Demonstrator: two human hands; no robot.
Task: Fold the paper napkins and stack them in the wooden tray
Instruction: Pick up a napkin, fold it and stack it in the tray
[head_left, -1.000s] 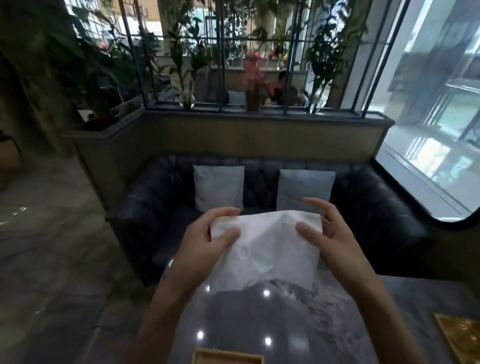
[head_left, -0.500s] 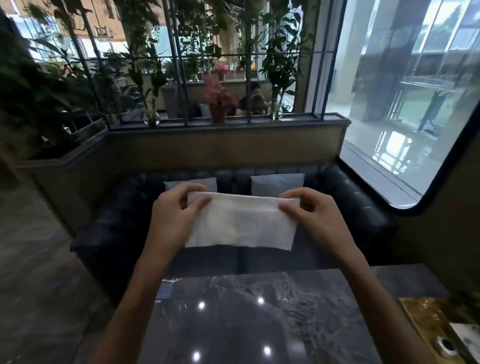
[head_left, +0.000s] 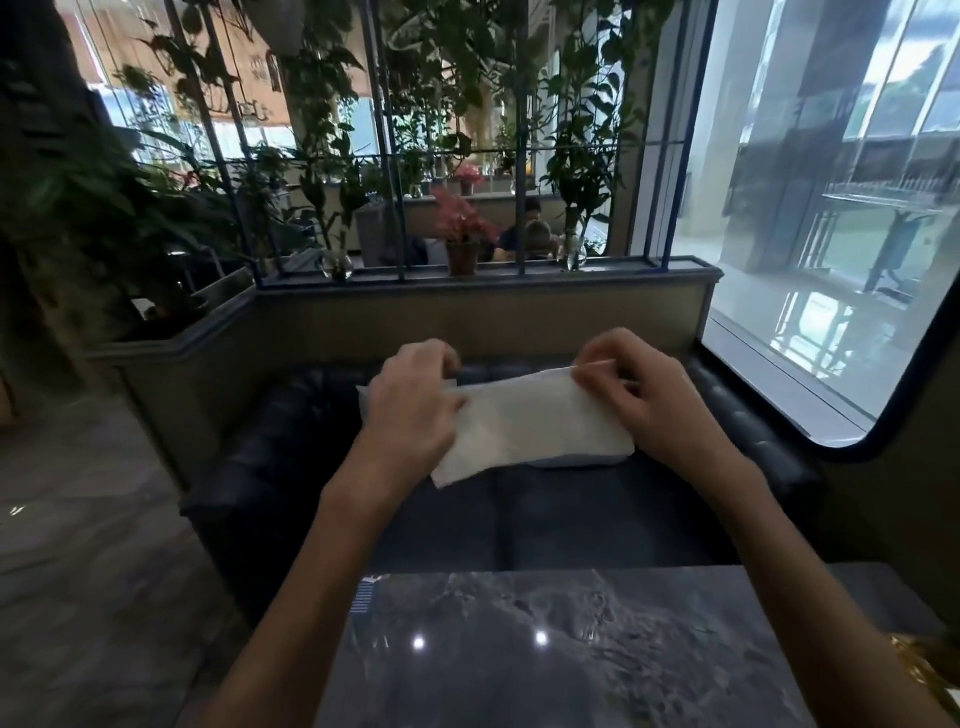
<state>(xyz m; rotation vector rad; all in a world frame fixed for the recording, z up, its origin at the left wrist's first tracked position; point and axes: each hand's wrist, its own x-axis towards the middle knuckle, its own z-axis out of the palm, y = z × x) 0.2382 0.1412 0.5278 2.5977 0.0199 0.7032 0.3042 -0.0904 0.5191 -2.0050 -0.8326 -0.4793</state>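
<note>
A café corner with a planted divider, a big window at the right and a dark tufted sofa (head_left: 519, 519) lies beyond a glossy grey marble table (head_left: 545, 665) in the near foreground. One paper napkin (head_left: 530, 423) is held up in the air above the sofa, well clear of the table, as a wide band tilted so that its left corner hangs lowest.

The left hand (head_left: 415, 410) is closed over the napkin's left end, thumb on the near face and fingers curled behind. The right hand (head_left: 639, 400) pinches the upper right corner between thumb and fingertips, and the other fingers are bunched against the right edge. Both grips look firm, neither hand is spread open.

The step in hand seems to be folding: the sheet reads as already halved once, and the next move probably calls for bringing one end across to the other, with the edges matched before the crease is pressed.

The count is one napkin, two hands, one table and one sofa. The wooden tray is not clearly in view; something golden shows at the table's near right corner, but I cannot tell what it is.
</note>
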